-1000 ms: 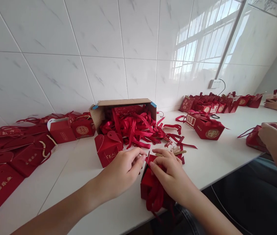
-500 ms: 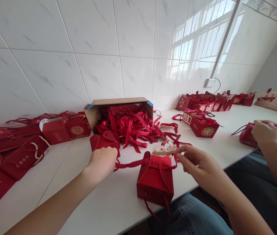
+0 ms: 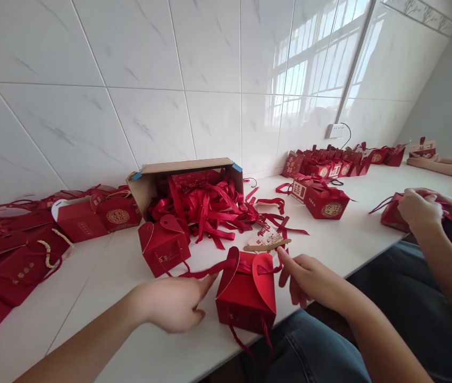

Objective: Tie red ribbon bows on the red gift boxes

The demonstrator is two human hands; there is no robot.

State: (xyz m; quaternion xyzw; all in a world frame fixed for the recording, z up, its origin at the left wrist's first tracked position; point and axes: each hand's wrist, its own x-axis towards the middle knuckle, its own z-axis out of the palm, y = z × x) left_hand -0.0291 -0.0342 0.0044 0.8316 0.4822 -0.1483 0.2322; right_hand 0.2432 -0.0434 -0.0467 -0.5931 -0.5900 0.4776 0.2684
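Observation:
A red gift box (image 3: pixel 245 298) with curved top flaps stands at the table's front edge, its twisted cord handles hanging down in front. A dark red ribbon (image 3: pixel 206 270) runs through its top and trails left across the table. Just left of the box is my left hand (image 3: pixel 174 303), holding nothing, its index finger stretched towards the box under the ribbon. On the other side, my right hand (image 3: pixel 309 276) has its fingers apart beside the ribbon's short right end. Behind the box lie a printed card tag (image 3: pixel 266 236) and a gold-coloured strip (image 3: pixel 264 247).
A cardboard box (image 3: pixel 186 163) on its side spills red ribbons (image 3: pixel 214 207). Another red gift box (image 3: pixel 164 247) stands before it. Red boxes (image 3: pixel 82 218) line the left; finished-looking ones (image 3: pixel 325 199) stand right. A co-worker's hands (image 3: pixel 421 210) hold a red box at right.
My left hand has let go of the ribbon's long end and moved down and right towards the box. My right hand has lowered beside the box. The view has shifted slightly.

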